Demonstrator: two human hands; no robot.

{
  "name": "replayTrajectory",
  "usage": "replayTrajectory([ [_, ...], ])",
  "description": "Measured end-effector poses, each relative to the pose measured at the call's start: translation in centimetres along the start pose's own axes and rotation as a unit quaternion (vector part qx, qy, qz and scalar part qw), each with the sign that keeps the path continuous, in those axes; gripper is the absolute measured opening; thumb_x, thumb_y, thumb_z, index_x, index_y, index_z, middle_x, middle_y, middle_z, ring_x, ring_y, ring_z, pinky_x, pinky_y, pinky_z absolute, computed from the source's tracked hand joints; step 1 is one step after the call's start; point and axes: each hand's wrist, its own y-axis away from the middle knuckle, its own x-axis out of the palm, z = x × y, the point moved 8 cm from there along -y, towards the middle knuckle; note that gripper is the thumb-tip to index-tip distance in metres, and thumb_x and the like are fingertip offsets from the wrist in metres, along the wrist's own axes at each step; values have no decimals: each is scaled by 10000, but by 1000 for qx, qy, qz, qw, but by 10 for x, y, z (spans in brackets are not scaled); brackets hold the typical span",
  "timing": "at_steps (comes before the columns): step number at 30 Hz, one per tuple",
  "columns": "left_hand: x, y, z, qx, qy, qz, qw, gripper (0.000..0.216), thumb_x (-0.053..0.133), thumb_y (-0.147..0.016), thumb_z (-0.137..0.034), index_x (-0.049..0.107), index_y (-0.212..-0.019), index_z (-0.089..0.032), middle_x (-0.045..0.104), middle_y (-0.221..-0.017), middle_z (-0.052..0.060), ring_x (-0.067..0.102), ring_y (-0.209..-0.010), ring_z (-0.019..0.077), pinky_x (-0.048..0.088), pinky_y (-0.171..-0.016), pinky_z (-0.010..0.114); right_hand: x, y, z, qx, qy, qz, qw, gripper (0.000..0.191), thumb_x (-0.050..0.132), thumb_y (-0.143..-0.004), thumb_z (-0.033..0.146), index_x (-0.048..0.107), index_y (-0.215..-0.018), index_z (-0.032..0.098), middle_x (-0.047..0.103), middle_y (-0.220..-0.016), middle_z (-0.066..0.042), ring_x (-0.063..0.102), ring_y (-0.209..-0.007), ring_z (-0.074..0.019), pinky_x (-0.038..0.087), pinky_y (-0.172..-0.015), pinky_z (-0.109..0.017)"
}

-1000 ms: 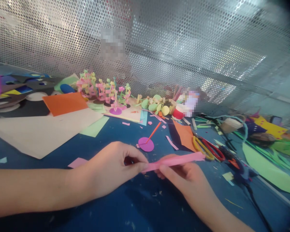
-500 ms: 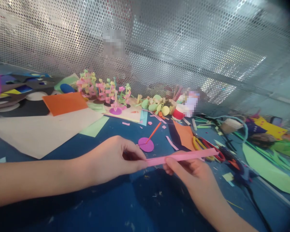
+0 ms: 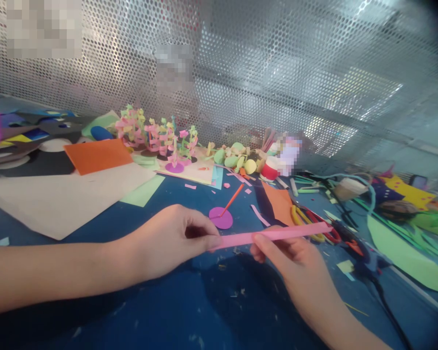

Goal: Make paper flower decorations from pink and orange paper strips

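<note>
A pink paper strip (image 3: pixel 241 238) stretches between my two hands above the blue table. Its left end is pinched between the thumb and fingers of my left hand (image 3: pixel 177 236). Around its middle, my right hand (image 3: pixel 286 255) grips it with the thumb on top, and the free end sticks out to the right, past the fingers. Just behind the strip lies a purple paper disc (image 3: pixel 222 221) with a thin orange stick (image 3: pixel 234 197) slanting up from it. The fingers underneath the strip are partly hidden.
Scissors (image 3: pixel 301 218) and a glue gun (image 3: pixel 361 250) with a black cable lie at right. Small paper trees (image 3: pixel 164 141) stand at the back before a perforated metal screen (image 3: pixel 241 73). An orange sheet (image 3: pixel 98 156) rests on larger papers at left. Paper scraps are scattered about.
My right hand has shifted very slightly to the right along the pink strip, away from my left hand. Both hands keep their hold, and the table things are unchanged.
</note>
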Motion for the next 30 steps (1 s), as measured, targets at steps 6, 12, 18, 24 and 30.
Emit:
replayTrajectory([
  [6, 8, 5, -3, 2, 15, 17, 1000, 247, 530, -754, -389, 697, -788, -210, 653, -707, -15, 557, -667, 141, 423, -601, 203, 22, 10, 0, 26, -15, 96, 995, 193, 663, -698, 368, 688, -775, 192, 699, -694, -22, 647, -656, -153, 537, -620, -245],
  [12, 11, 9, -8, 10, 40, 13, 999, 242, 547, -750, -385, 710, -803, -214, 674, -756, -9, 579, -713, 152, 442, -641, 204, 27, 15, 2, 12, 17, 118, 993, 218, 604, -752, 385, 678, -760, 181, 700, -696, -36, 648, -652, -155, 536, -626, -244],
  [18, 13, 6, -1, -27, 50, 37, 998, 215, 590, -710, -382, 705, -773, -211, 661, -691, -21, 573, -666, 140, 432, -590, 191, 15, 13, 7, 11, 18, 45, 999, 197, 605, -748, 355, 630, -654, 184, 655, -613, -3, 623, -612, -139, 515, -601, -227],
  [24, 15, -1, 8, -39, 83, 70, 993, 205, 611, -690, -362, 697, -763, -191, 655, -684, -21, 580, -662, 128, 431, -605, 180, 8, 9, 6, 11, 10, 12, 1000, 160, 618, -734, 343, 621, -679, 193, 656, -619, 12, 624, -618, -131, 508, -614, -221],
  [30, 14, -2, 8, -37, 68, 72, 994, 204, 585, -710, -352, 706, -765, -197, 665, -711, -20, 579, -685, 133, 422, -604, 177, 3, 5, 1, -5, 26, 9, 1000, 179, 616, -735, 360, 632, -700, 185, 659, -622, -3, 623, -605, -135, 506, -594, -221],
])
